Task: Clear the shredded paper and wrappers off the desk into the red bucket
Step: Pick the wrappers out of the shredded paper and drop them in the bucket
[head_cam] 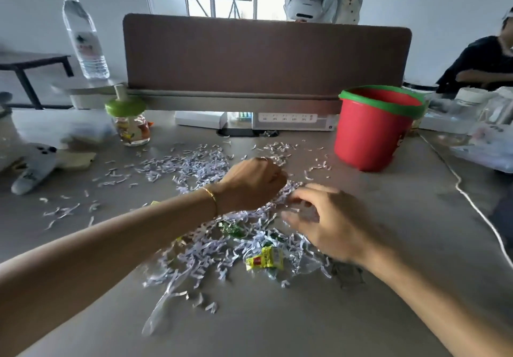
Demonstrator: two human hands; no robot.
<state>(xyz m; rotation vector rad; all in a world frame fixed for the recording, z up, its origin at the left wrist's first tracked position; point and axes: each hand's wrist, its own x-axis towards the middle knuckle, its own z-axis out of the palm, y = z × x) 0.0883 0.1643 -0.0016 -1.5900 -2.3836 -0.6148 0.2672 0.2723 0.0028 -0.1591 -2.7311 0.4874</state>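
Shredded white paper (194, 167) lies scattered over the grey desk (277, 323), thickest around my hands. A yellow wrapper (265, 259), a green wrapper (231, 228) and a clear plastic wrapper (161, 312) lie among the shreds. The red bucket (372, 137) with a green rim stands upright at the back right. My left hand (251, 183), with a gold bracelet at the wrist, is curled over the shreds; what its fingers hold is hidden. My right hand (330, 223) hovers just right of it, fingers spread and curved over the pile, slightly blurred.
A brown partition (266, 53) runs along the desk's back with a power strip (288, 119) under it. A water bottle (84, 37), a green-lidded jar (130, 123) and a grey plush toy (36, 167) sit left. A white cable (472, 204) and plastic bags (483, 145) lie right. People sit behind.
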